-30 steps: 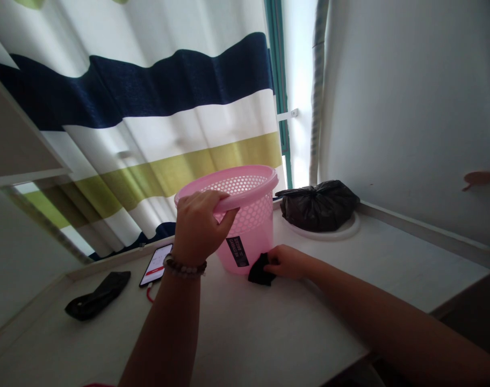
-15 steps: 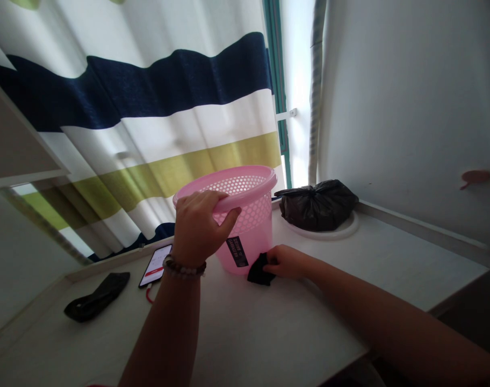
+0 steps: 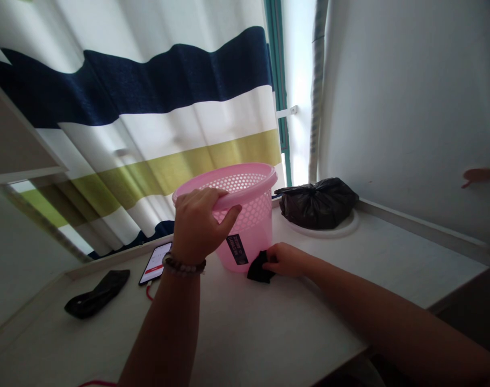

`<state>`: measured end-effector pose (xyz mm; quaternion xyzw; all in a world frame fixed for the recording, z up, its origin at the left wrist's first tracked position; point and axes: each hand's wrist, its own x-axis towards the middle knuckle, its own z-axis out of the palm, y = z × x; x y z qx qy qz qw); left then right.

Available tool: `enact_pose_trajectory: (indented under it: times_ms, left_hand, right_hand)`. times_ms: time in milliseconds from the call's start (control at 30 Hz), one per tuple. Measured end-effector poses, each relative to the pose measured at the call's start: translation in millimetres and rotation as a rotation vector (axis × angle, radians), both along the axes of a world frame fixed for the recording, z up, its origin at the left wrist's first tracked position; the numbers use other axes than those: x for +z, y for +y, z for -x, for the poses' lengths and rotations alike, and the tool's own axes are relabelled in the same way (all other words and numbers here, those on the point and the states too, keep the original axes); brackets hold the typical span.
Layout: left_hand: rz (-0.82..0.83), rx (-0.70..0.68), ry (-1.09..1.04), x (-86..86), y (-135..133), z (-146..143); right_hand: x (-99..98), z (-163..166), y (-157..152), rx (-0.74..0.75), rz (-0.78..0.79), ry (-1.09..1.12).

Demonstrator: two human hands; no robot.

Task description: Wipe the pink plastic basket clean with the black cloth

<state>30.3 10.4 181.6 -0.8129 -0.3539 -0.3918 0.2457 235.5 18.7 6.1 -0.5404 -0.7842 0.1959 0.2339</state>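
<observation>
A pink plastic wastebasket (image 3: 247, 228) with a perforated upper wall and a dark label stands on the white table (image 3: 232, 333). My left hand (image 3: 199, 223), a beaded bracelet at its wrist, grips the near left of the rim, thumb outside; the other fingertips are partly hidden. Low on the right, my right hand (image 3: 287, 260) pinches a small black cloth (image 3: 260, 267) against the basket's lower wall, by its base.
Behind the basket on the right, a tied black plastic bag (image 3: 319, 204) sits on a white ring (image 3: 345, 228). Left lie a phone (image 3: 155, 262) with a red cable and a folded black plastic bag (image 3: 96, 294). A striped curtain (image 3: 168, 80) hangs behind.
The basket has turned slightly under my left hand, its label shifting and tilting a little. The cloth stays in my right hand, almost in the same place.
</observation>
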Motion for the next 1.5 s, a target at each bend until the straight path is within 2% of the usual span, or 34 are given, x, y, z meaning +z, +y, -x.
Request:
enact_pose_trajectory:
  times_ms: [133, 300, 500, 667, 867, 1067, 1233, 1333, 1433, 1500]
  left_hand:
    - [0.006, 0.008, 0.007, 0.8, -0.3, 0.2]
    - [0.020, 0.025, 0.005, 1.9, -1.3, -0.1]
    - [0.027, 0.009, -0.022, 2.3, -2.1, 0.0]
    - [0.011, 0.028, -0.036, 1.2, -0.9, 0.1]
    - [0.012, 0.055, -0.050, -0.2, -0.2, -1.0]
    - [0.014, 0.060, -0.049, -0.3, -0.8, -1.3]
    - [0.006, 0.062, -0.044, 0.1, -1.3, -1.2]
    - [0.008, 0.040, -0.044, 0.9, -2.5, -1.0]
    - [0.012, 0.025, -0.053, 1.3, -3.5, -0.9]
    - [0.015, 0.030, -0.057, 1.3, -3.6, -0.8]
  right_hand:
    - [0.8, 6.9, -2.5, -0.077, -0.066, 0.037]
    - [14.0, 8.8, -9.0, -0.159, -0.184, 0.117]
    - [27.5, -0.9, -9.0, -0.289, -0.519, 0.341]
    - [22.2, -4.0, -2.7, -0.277, -0.316, 0.272]
    - [2.0, -4.5, 4.2, -0.221, -0.106, 0.160]
    - [-3.9, -4.5, 4.9, -0.211, -0.070, 0.115]
    - [11.8, -4.7, -0.6, -0.254, -0.228, 0.157]
    - [23.3, -6.1, -5.2, -0.305, -0.425, 0.245]
    - [30.9, -7.7, -8.5, -0.286, -0.663, 0.385]
    - [33.0, -8.8, -8.8, -0.255, -0.725, 0.411]
